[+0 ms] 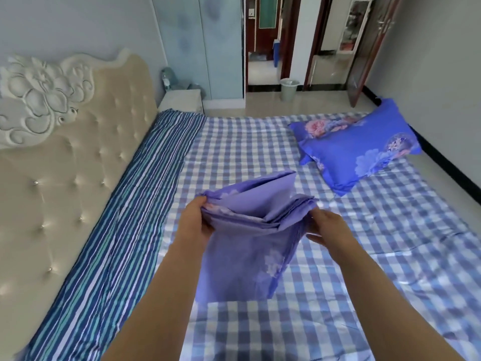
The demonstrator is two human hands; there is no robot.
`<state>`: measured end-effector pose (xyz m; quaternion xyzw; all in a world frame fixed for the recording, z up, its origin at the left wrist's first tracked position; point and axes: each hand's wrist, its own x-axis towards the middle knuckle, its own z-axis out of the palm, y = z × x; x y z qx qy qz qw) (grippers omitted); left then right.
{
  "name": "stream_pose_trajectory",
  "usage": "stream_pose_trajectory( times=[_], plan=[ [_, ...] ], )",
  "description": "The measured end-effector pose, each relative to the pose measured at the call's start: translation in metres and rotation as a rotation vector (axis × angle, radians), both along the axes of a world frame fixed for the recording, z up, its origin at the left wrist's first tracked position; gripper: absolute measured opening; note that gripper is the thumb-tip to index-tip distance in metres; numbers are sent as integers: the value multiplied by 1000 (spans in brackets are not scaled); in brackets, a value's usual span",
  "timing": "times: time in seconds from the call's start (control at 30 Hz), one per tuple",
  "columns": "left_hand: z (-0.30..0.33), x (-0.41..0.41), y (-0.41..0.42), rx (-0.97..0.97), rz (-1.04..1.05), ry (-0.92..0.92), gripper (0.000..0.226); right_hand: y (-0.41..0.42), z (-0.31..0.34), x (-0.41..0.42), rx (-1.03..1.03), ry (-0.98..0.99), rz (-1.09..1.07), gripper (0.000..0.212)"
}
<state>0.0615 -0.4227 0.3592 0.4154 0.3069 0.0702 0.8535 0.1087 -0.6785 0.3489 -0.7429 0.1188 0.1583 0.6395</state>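
Folded purple floral pillowcase [247, 230] hangs above checked bedsheet [338, 256].

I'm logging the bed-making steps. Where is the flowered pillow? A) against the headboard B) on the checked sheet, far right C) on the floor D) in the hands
B: the pillow lies on the checked sheet at the bed's far right, while the left hand and right hand grip a folded purple cloth.

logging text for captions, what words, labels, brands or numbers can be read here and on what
None can be read.
The folded purple cloth and the blue pillow bear only flower prints.
The green panel past the doorway is too blurred to tell whether it carries writing.
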Motion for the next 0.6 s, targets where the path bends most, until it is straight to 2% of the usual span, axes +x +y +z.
stream_pose_trajectory(
  times=[0.03, 0.1, 0.13, 0.17, 0.23, 0.33, 0.4, 0.5, 0.53, 0.6],
  plan=[
    [-1, 5, 0, -10, -4, -5, 41, -3, -2, 4, -60, 63, 2, 46],
    [-3, 14, -1, -2, -27, 8, 34, -7, -3, 13, -388, 101, 102, 62],
    [-3, 17, -4, 16, -58, 20, 27, -6, 1, 15, -550, 50, 159, 63],
    [-4, 21, -8, 50, -102, 44, 20, -5, 4, 17, -616, -23, 201, 62],
    [-5, 28, -18, 172, -232, 79, 11, 2, 14, 22, -482, -38, 296, 61],
    [1, 36, -43, 387, -425, 50, 12, 25, 15, 21, -155, 188, 463, 67],
    [9, 39, -59, 517, -498, 48, 16, 39, 4, 28, 72, 231, 333, 56],
    [16, 42, -68, 647, -570, 73, 25, 40, -3, 51, 368, 203, -67, 24],
    [18, 44, -71, 645, -591, 85, 30, 37, -3, 60, 444, 206, -134, 15],
    [19, 47, -78, 616, -590, 108, 35, 31, 0, 73, 577, 224, -139, 16]
  ],
)
